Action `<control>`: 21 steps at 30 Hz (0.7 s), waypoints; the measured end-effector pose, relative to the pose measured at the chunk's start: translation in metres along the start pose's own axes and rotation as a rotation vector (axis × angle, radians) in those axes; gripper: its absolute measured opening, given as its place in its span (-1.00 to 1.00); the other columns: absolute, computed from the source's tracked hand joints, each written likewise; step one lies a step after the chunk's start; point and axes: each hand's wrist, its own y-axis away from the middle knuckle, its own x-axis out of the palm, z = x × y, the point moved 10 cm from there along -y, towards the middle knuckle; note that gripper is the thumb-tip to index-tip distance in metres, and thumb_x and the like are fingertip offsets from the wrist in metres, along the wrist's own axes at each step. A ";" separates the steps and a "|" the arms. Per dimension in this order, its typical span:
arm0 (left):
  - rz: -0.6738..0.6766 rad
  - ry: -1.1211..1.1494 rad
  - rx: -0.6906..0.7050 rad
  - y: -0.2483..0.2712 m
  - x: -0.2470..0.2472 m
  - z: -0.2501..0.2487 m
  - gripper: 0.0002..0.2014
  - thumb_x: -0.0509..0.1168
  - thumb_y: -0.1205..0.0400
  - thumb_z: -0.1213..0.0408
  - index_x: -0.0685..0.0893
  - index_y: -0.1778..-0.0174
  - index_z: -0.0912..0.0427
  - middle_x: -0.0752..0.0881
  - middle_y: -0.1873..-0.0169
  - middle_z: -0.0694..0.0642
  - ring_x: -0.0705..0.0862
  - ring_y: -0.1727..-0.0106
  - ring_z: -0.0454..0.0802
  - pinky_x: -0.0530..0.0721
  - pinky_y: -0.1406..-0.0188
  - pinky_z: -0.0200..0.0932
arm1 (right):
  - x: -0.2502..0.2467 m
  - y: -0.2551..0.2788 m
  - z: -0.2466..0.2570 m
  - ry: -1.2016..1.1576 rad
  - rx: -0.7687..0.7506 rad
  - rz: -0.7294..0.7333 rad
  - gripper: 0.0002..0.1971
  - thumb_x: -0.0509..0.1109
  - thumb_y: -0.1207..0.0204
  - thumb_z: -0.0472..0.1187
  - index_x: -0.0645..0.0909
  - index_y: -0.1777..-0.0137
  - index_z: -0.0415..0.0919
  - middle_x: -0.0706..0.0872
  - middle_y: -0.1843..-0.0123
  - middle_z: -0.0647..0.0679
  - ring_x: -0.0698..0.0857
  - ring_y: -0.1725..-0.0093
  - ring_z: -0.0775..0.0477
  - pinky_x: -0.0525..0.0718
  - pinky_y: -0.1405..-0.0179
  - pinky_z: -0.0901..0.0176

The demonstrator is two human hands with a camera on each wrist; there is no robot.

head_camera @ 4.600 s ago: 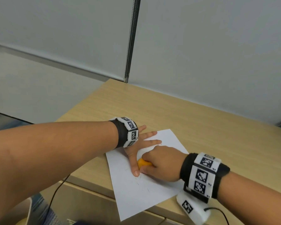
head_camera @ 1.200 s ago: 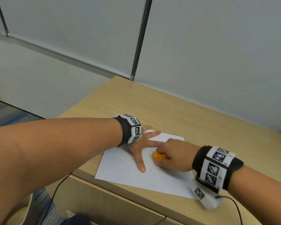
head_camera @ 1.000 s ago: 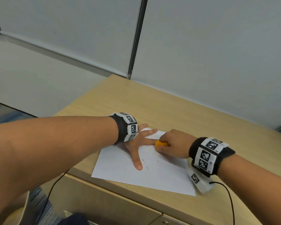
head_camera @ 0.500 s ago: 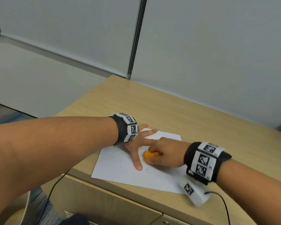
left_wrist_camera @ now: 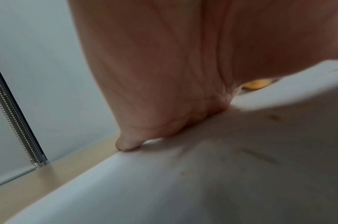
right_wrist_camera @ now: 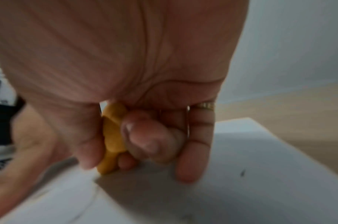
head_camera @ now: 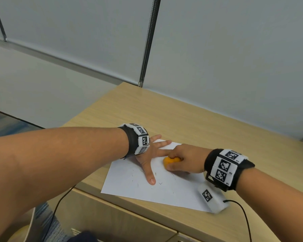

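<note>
A white sheet of paper [head_camera: 164, 187] lies near the front edge of a light wooden desk [head_camera: 199, 123], with small dark marks and crumbs scattered on it. My left hand [head_camera: 151, 154] lies flat on the sheet's far left part, fingers spread and straight, pressing it down. My right hand [head_camera: 182, 161] grips a small orange eraser [head_camera: 170, 161] between thumb and curled fingers, its lower end against the paper just right of the left thumb. The right wrist view shows the eraser [right_wrist_camera: 111, 139] pinched and touching the sheet [right_wrist_camera: 260, 181]. A sliver of the eraser [left_wrist_camera: 257, 84] shows in the left wrist view.
A grey partition wall [head_camera: 234, 58] with a metal strip [head_camera: 150, 41] rises behind the desk. A black cable [head_camera: 246, 219] trails from the white wrist unit [head_camera: 212, 198] over the desk's front edge. A second cable [head_camera: 59, 201] hangs down at the left of the desk.
My right hand has rubbed the eraser back and forth on the sheet, now slightly farther from me than half a second ago. The left hand stays flat on the paper.
</note>
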 end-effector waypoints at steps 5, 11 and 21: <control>-0.013 0.009 0.004 -0.001 -0.001 0.000 0.26 0.41 -0.30 -0.52 -0.45 -0.61 -0.43 -0.56 -0.63 -0.18 -0.52 -0.67 0.14 -0.31 -0.52 0.53 | -0.014 -0.005 -0.010 0.022 0.054 -0.107 -0.64 0.31 -0.70 0.09 0.61 0.19 -0.17 0.59 0.34 -0.01 0.51 0.36 0.00 0.48 0.27 0.08; -0.010 0.028 0.002 0.000 -0.002 -0.001 0.28 0.43 -0.28 -0.51 -0.44 -0.61 -0.43 -0.55 -0.63 -0.18 -0.52 -0.67 0.14 -0.30 -0.52 0.53 | -0.010 -0.004 -0.005 0.003 0.026 -0.068 -0.64 0.31 -0.69 0.14 0.65 0.08 -0.16 0.64 0.29 -0.01 0.57 0.32 0.01 0.52 0.23 0.09; -0.021 0.032 0.001 0.003 -0.004 -0.001 0.26 0.44 -0.31 -0.49 -0.42 -0.63 -0.41 -0.52 -0.65 -0.18 -0.50 -0.67 0.12 -0.29 -0.53 0.53 | -0.010 -0.003 -0.001 0.062 0.002 -0.129 -0.68 0.27 -0.72 0.10 0.54 0.21 -0.04 0.59 0.31 0.02 0.50 0.35 0.04 0.45 0.27 0.10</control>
